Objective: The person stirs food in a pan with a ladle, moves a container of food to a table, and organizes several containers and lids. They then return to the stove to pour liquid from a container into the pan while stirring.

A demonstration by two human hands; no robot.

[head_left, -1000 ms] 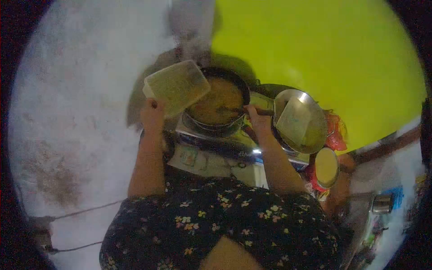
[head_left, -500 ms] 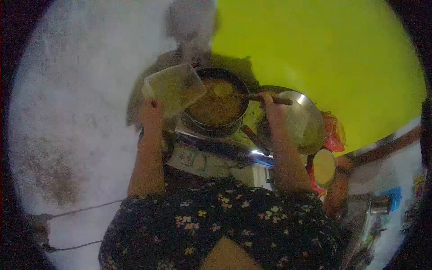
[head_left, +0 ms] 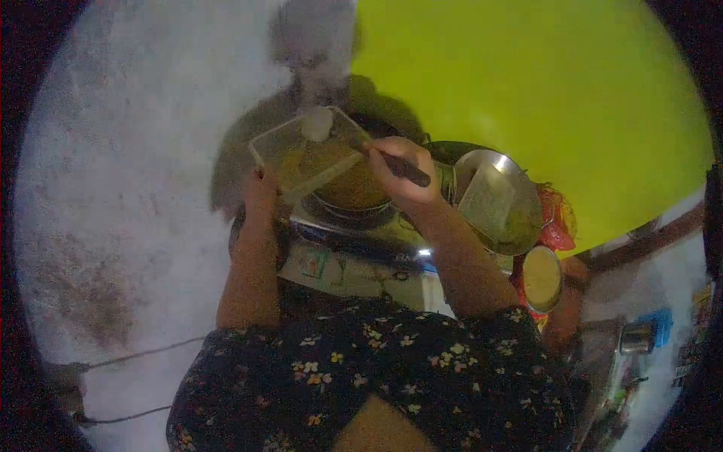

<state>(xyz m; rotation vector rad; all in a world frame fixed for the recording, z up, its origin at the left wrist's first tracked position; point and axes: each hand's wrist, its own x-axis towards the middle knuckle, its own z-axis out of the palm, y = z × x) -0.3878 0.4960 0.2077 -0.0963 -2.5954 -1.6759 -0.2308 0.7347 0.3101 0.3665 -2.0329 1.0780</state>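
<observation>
My left hand is closed on the near left edge of a clear plastic container, held tilted over the left part of a dark pan on the stove. Brownish food shows in the pan, partly behind the container. My right hand grips the dark handle of a ladle; its round, pale bowl is at the container's far side. Whether the ladle's bowl is inside the container or above it is hard to tell in the dim, grainy view.
The stove lies below the pan. To the right are a large metal lid or basin, a red plastic bag and a round container with yellowish contents. A metal pot stands farther right. A wall rises behind.
My right hand has moved left, carrying the ladle from over the pan to the container. The container in my left hand has shifted slightly right and now overlaps more of the pan.
</observation>
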